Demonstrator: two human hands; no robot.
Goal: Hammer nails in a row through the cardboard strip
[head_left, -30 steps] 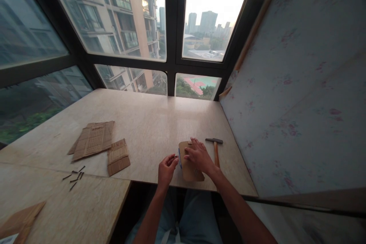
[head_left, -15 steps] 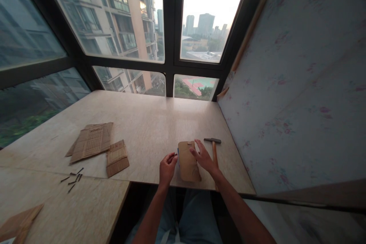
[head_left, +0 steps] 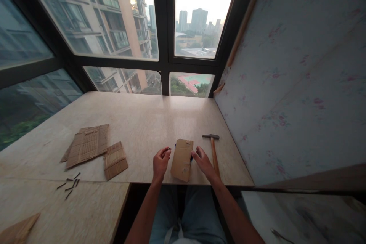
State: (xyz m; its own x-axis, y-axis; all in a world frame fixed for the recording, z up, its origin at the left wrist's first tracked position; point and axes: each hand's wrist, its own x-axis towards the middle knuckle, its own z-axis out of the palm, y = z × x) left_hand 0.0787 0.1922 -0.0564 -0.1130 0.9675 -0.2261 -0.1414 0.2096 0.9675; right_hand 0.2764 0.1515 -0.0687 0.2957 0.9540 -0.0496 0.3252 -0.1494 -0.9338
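Note:
A tan cardboard piece (head_left: 182, 162) lies near the counter's front edge, with bits of something blue and dark showing under its sides. Just left of it, my left hand (head_left: 161, 164) is closed in a pinch on a small dark nail (head_left: 169, 149), apart from the cardboard. My right hand (head_left: 203, 163) is at the cardboard's right edge, fingers apart and loosely curved; whether the thumb touches the edge is hard to tell. To the right of that hand lies a hammer (head_left: 212, 148) with a wooden handle, partly hidden behind my wrist.
Several dark nails (head_left: 69, 186) lie scattered on the left. Behind them are stacked corrugated cardboard sheets (head_left: 87, 145) and a smaller folded cardboard piece (head_left: 114, 160). Another cardboard corner (head_left: 21, 230) shows at lower left. A papered wall (head_left: 300, 84) bounds the counter (head_left: 137, 122) on the right.
My right hand has slipped from the cardboard's top to its right edge. The cardboard has turned slightly, and my left hand has drawn a little away from it. The view has shifted slightly.

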